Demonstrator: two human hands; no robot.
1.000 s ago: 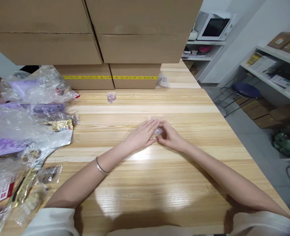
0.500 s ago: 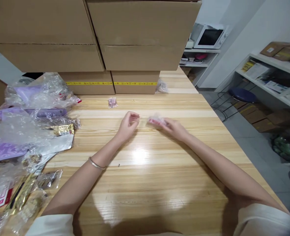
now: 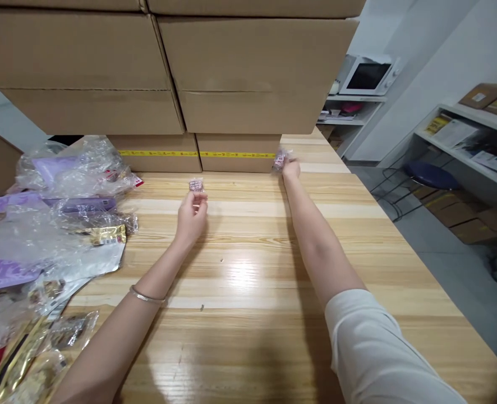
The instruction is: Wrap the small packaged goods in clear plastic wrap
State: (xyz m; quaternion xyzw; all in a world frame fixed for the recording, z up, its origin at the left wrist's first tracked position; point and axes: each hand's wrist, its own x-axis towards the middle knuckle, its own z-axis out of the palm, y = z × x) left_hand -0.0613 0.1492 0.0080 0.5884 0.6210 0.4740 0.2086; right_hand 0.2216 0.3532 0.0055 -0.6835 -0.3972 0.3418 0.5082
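Note:
My right hand [image 3: 291, 168] reaches to the far side of the table, beside the lower cardboard boxes. Its fingers are closed on a small clear plastic packet [image 3: 279, 160] with pinkish print; the fingertips are partly hidden and the packet is slightly blurred. A second small see-through packet with dark pink print [image 3: 196, 185] lies flat in front of the boxes. Right at its near edge is my left hand [image 3: 193, 217], fingers loosely curled and the thumb apart from them, with nothing seen between them. Whether the fingertips touch that packet I cannot tell.
Large cardboard boxes [image 3: 257, 73] are stacked at the back, overhanging the lower ones with yellow tape [image 3: 240, 155]. Crumpled clear and purple packaging [image 3: 63, 224] is heaped on the left. To the right, past the table edge, stand a blue stool [image 3: 431, 174], shelves and a microwave [image 3: 368, 76].
My right hand has moved away and right, carrying its packet from mid-table to beside the boxes. My left hand has shifted left to the packet lying there. The camera view has tilted slightly upward.

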